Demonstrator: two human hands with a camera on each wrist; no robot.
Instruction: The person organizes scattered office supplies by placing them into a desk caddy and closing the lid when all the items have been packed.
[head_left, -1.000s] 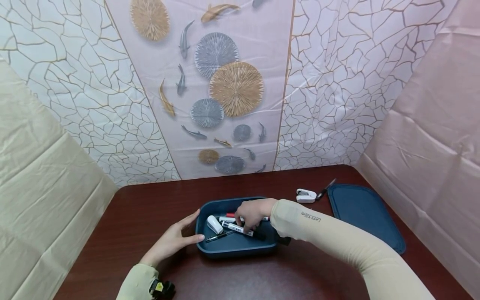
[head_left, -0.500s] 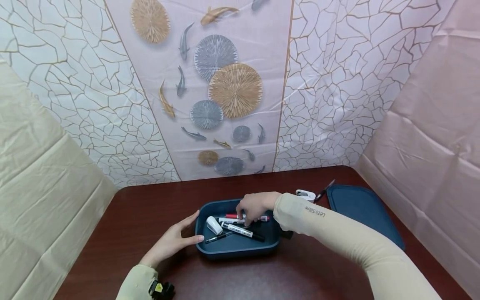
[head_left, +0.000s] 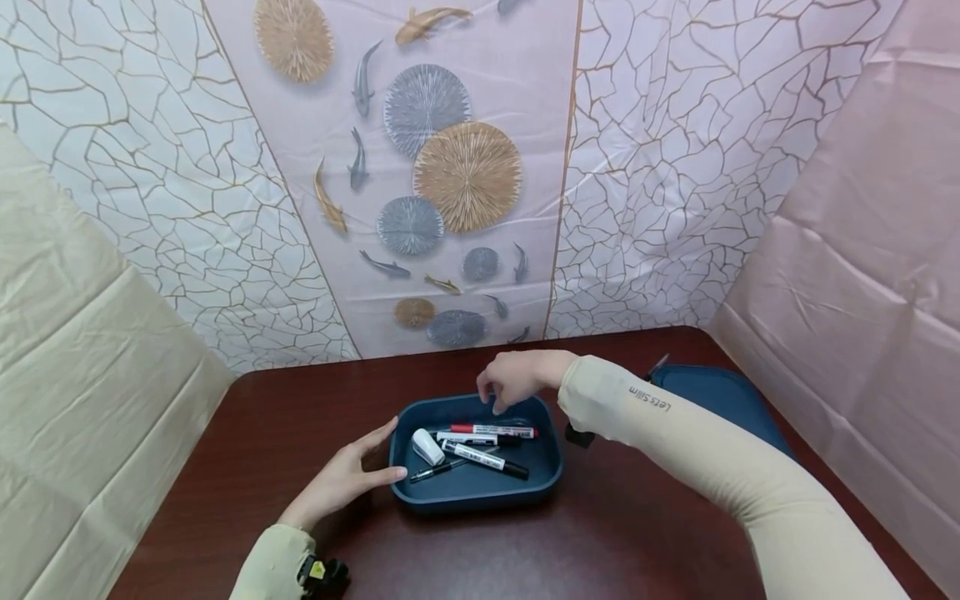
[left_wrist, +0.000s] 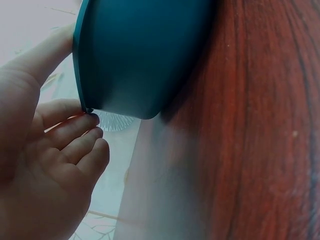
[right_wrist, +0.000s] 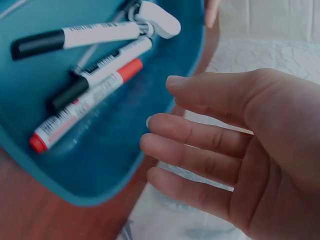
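My left hand (head_left: 345, 487) holds the left end of a dark blue tray (head_left: 480, 502), thumb over the near rim and index finger at the far corner. Seen from the left wrist, the thumb and index finger meet the tray's rim (left_wrist: 77, 65), the other fingers curled beside it. Inside lie a red-capped marker (head_left: 495, 431), two black-capped white markers (head_left: 483, 458), a slim black pen (head_left: 435, 470) and a small rounded white object (head_left: 428, 447). Above the far rim hangs my right hand (head_left: 517, 379), its fingers loosely bent with nothing between them, as the right wrist view shows.
A flat dark blue tray or lid (head_left: 720, 400) lies at the table's right, partly hidden by the right sleeve (head_left: 675, 442). A thin dark pen-like item (head_left: 657, 367) shows beside it. Patterned cloth (head_left: 450, 167) hangs behind the brown table (head_left: 315, 400).
My right hand has come up off the markers and moved toward the far rim, uncovering them. The right sleeve now hides the white item on the table. The left hand keeps its hold.
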